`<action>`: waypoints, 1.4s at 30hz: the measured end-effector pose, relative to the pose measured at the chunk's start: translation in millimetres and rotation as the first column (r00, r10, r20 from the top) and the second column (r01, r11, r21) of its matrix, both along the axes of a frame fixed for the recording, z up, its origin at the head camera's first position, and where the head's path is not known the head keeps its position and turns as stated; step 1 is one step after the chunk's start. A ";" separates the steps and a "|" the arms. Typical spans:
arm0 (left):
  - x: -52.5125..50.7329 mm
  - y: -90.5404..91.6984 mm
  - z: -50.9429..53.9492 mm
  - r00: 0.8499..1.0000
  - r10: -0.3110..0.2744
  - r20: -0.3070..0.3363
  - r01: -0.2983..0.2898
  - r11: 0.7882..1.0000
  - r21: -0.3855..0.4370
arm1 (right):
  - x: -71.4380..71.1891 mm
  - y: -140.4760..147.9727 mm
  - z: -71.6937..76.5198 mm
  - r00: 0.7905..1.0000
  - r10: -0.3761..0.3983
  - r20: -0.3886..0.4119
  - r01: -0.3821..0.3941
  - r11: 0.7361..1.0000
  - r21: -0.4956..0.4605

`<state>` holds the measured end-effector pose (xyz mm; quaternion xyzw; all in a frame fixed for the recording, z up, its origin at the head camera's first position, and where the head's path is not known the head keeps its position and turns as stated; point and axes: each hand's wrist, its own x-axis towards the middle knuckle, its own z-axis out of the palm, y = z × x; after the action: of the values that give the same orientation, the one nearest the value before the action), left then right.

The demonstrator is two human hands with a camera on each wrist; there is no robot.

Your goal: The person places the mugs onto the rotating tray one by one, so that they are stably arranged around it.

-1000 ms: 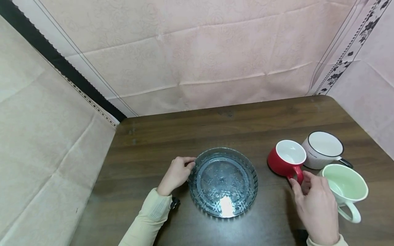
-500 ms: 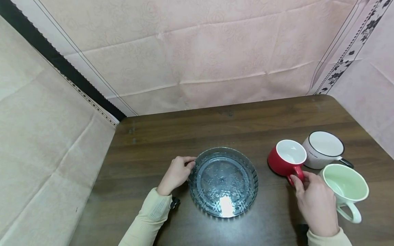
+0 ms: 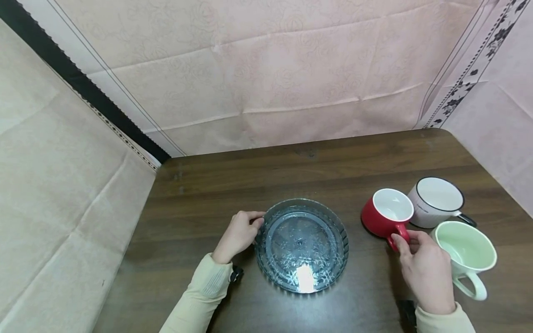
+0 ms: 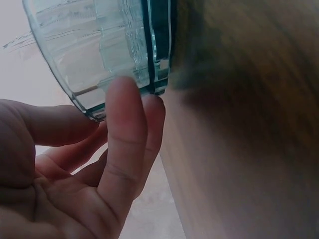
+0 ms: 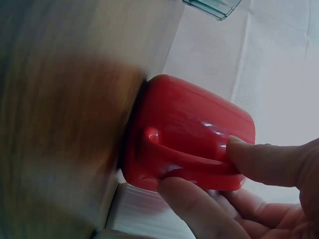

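A round clear glass dish (image 3: pixel 300 229) with a fluted wall stands on the table. At its left edge my left hand (image 3: pixel 238 237) pinches the rim, thumb on top and fingers against the outer wall, as the left wrist view shows. To the right a red mug (image 3: pixel 378 222), white inside, stands upright with its handle toward me. The thumb and fingers of my right hand (image 3: pixel 429 273) pinch that handle; in the right wrist view the thumb (image 5: pixel 269 162) lies on one side of it and a finger on the other.
Behind the red mug is a white mug (image 3: pixel 424 215) with a dark rim and black-tipped handle. A pale green mug (image 3: pixel 462 263) stands just right of my right hand. The wooden table (image 3: pixel 250 175) ends at cloth-covered walls (image 3: pixel 291 83).
My right hand's fingers have closed further onto the red mug's handle, and the hand has shifted slightly left. The left hand and glass dish have stayed put.
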<state>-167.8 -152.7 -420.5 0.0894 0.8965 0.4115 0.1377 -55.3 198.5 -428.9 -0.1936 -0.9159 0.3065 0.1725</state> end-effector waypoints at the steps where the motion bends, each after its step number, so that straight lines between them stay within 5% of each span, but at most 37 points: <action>1: 0.0 0.1 0.1 1.000 0.000 -0.001 0.000 1.000 0.000 | -0.2 0.0 -0.2 1.000 -0.004 0.005 0.004 1.000 -0.005; 42: 1.9 0.2 1.3 1.000 0.012 0.005 -0.012 1.000 -0.001 | 8.6 -3.1 14.0 0.996 -0.014 -0.085 0.014 1.000 0.002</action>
<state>-166.0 -152.5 -419.2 0.0828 0.8968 0.4123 0.1375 -46.6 195.4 -414.9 -0.1867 -0.9067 0.3120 0.2137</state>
